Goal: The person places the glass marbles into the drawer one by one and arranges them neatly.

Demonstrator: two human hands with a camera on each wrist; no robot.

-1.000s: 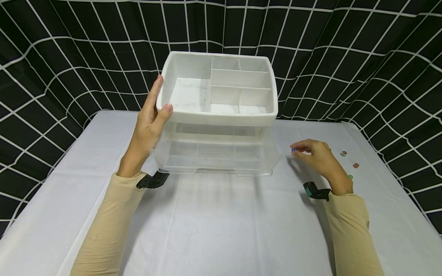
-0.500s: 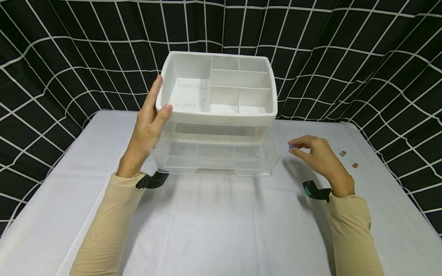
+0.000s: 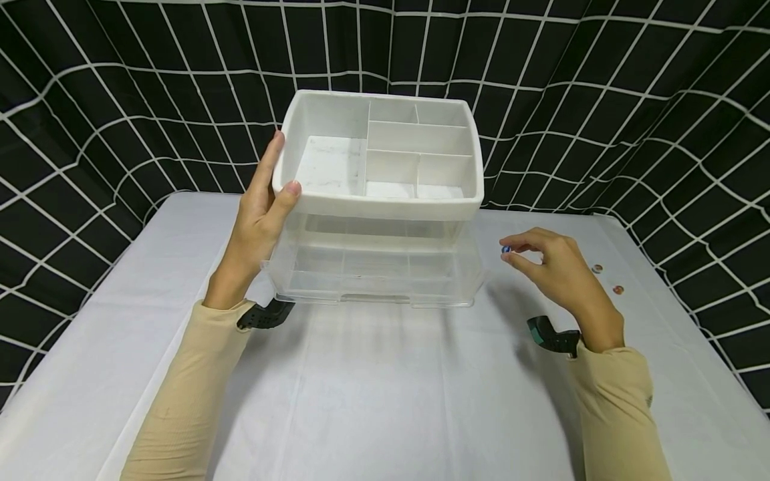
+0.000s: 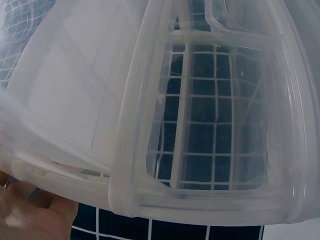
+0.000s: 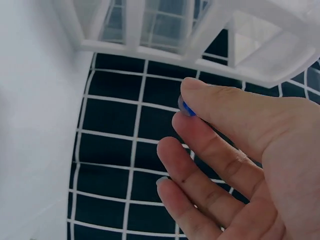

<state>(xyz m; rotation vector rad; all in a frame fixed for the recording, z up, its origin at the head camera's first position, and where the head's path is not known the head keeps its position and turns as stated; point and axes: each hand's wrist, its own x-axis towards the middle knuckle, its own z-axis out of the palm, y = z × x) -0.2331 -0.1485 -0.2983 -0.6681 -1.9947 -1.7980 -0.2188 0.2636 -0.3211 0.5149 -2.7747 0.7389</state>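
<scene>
A white desk organizer (image 3: 385, 209) stands at the back of the table, its compartmented top tray uncovered. Below the tray, a clear drawer (image 3: 375, 284) is pulled out towards me. My left hand (image 3: 255, 217) grips the organizer's left side, thumb over the front corner of the rim and fingers along the side wall. To the right of the organizer, my right hand (image 3: 556, 270) pinches a blue glass marble (image 3: 506, 249) between thumb and forefinger. In the right wrist view the marble (image 5: 187, 108) shows at the fingertips, with the other fingers loosely bent.
Two small marbles, one greyish (image 3: 597, 268) and one reddish (image 3: 618, 290), lie on the white tablecloth (image 3: 373, 394) right of my right hand. A black cloth with a white grid (image 3: 541, 80) hangs behind and around the table.
My right hand has risen slightly and shifted a little away from me with the blue marble. A green marble by the right wrist has gone out of sight. My left hand stays put.
</scene>
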